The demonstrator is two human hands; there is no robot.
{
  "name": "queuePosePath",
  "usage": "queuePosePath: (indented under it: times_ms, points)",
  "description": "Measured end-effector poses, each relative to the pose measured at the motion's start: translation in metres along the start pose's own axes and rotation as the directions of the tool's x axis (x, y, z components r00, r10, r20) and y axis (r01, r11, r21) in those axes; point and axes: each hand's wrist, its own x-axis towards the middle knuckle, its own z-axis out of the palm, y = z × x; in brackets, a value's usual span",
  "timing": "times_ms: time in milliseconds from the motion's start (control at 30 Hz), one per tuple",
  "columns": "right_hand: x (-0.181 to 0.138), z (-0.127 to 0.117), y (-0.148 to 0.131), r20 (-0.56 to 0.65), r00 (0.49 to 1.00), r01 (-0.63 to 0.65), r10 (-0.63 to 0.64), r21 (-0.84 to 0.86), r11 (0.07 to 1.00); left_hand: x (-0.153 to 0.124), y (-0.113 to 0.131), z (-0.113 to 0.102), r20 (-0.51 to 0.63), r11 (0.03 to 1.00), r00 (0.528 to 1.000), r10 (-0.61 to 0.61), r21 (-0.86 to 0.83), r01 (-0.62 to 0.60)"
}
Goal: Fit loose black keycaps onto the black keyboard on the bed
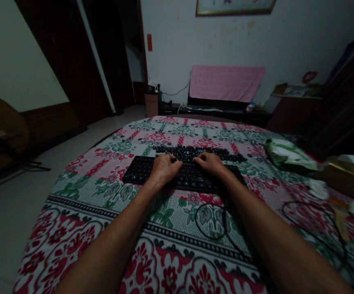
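A black keyboard (192,179) lies on the patterned tablecloth in front of me. Many of its key positions on the left are bare, while keys still show along its near middle part. Just behind it, loose black keycaps (225,154) are spread in a long band. My left hand (165,167) is over the keyboard's far edge, thumb and fingers drawn together beside a small dark spot too dim to name. To its right, my right hand (211,163) has its fingertips pinched at the near side of the keycaps; whatever is between them is hidden.
A black cable (225,220) loops over the tablecloth (103,196) near my right forearm. At the right lie a green and white package (290,154), crumpled white tissue (318,188), a brush-like tool (340,220) and a brown box (345,175). A pink cloth (227,83) hangs at the wall.
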Motion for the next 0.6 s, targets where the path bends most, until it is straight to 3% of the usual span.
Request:
queuePosePath:
  times_ms: [133,367,533,600]
  points:
    - [-0.023,-0.006,0.005,0.017,1.000,0.000,0.001,-0.043,0.999,-0.003,0.003,0.000,0.005,0.991,1.000,0.030,0.128,-0.030]
    - [-0.045,-0.022,0.038,-0.105,0.965,-0.252,0.240,-0.129,0.959,-0.007,0.006,0.004,-0.003,0.979,0.998,0.069,0.193,-0.067]
    - [-0.051,-0.020,0.057,-0.100,0.991,-0.096,0.085,-0.104,0.990,-0.007,0.005,0.004,-0.007,0.980,0.996,0.085,0.179,-0.082]
    - [-0.052,-0.018,0.058,-0.126,0.989,-0.087,0.074,-0.104,0.991,-0.008,0.006,0.003,-0.006,0.980,0.996,0.093,0.178,-0.090]
